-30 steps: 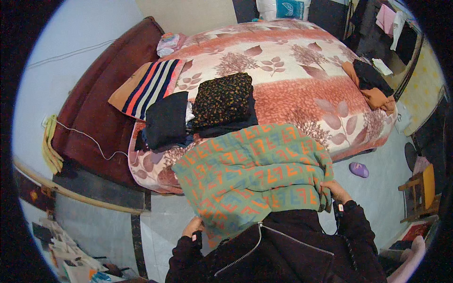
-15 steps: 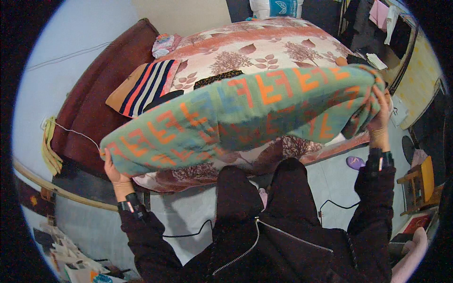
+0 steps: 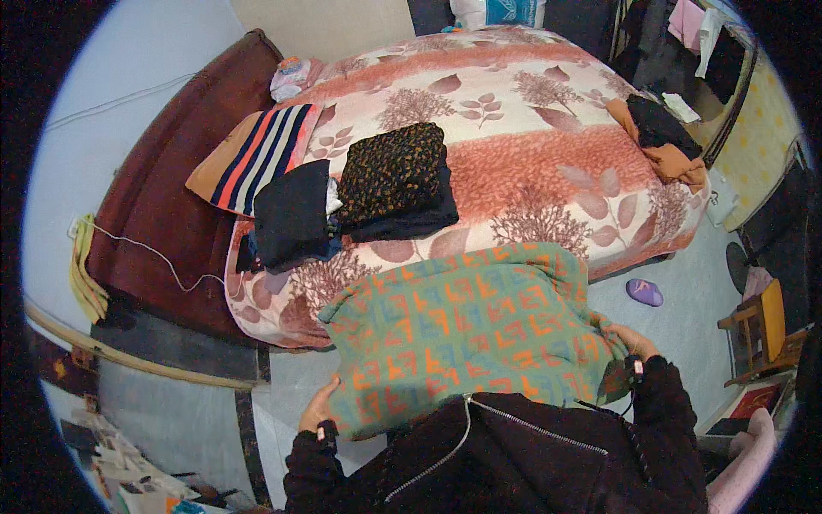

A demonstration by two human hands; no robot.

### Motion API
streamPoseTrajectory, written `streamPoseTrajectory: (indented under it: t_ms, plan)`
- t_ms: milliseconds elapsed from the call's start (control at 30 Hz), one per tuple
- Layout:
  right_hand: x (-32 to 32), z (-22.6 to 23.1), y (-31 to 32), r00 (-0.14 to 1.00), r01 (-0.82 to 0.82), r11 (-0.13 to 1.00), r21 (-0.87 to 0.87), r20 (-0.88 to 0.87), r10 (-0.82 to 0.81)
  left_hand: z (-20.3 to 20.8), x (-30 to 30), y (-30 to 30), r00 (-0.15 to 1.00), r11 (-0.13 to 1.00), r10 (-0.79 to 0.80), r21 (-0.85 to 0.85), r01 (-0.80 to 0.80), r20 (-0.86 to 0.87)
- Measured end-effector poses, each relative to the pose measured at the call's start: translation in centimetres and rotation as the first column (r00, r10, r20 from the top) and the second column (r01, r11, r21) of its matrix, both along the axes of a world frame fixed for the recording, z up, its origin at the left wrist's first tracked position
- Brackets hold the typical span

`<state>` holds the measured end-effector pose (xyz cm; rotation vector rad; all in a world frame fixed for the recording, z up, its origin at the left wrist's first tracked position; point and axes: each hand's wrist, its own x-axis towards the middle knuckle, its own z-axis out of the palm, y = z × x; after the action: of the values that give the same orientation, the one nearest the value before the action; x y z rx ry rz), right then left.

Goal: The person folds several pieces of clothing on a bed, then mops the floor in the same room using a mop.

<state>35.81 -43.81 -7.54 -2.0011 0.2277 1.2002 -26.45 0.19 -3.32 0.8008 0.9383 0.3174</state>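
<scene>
A soft green cloth (image 3: 454, 330) with an orange and blue geometric pattern lies spread over my lap, its far edge resting at the side of the bed. My left hand (image 3: 319, 404) is closed on the cloth's left side, close to my body. On the opposite side my right hand (image 3: 631, 341) grips the cloth's edge, its fingertips partly hidden by the fabric. Beyond it on the bed sit a folded black garment with small gold spots (image 3: 392, 171) and a folded dark garment (image 3: 293, 214).
The bed's leaf-and-tree-patterned cover (image 3: 531, 163) fills the middle. At the headboard lies a striped pillow (image 3: 253, 158). An orange and black clothes pile (image 3: 664, 141) rests at the bed's right end. A purple slipper (image 3: 645, 292) is on the floor, near a wooden chair (image 3: 762, 334).
The cloth, raised and stretched wide before me, has come down onto my lap and spread out. Both hands moved nearer my body and closer together, uncovering the folded garments.
</scene>
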Motion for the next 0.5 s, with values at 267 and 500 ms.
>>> streamPoseTrajectory:
  t_ms: [267, 500]
  plan:
    - [-7.6, 4.0, -4.9, 0.942, -0.036, 0.987, 0.157, -0.324, 0.086, -6.9, -7.3, -5.9, 0.983, 0.954, 0.131, -0.255, -0.161, -0.131]
    - [-4.4, 1.8, -4.5, 0.978, 0.166, 0.869, 0.465, -0.192, -0.084, -5.2, -4.1, -4.2, 0.822, 0.791, 0.525, -0.483, -0.376, 0.219]
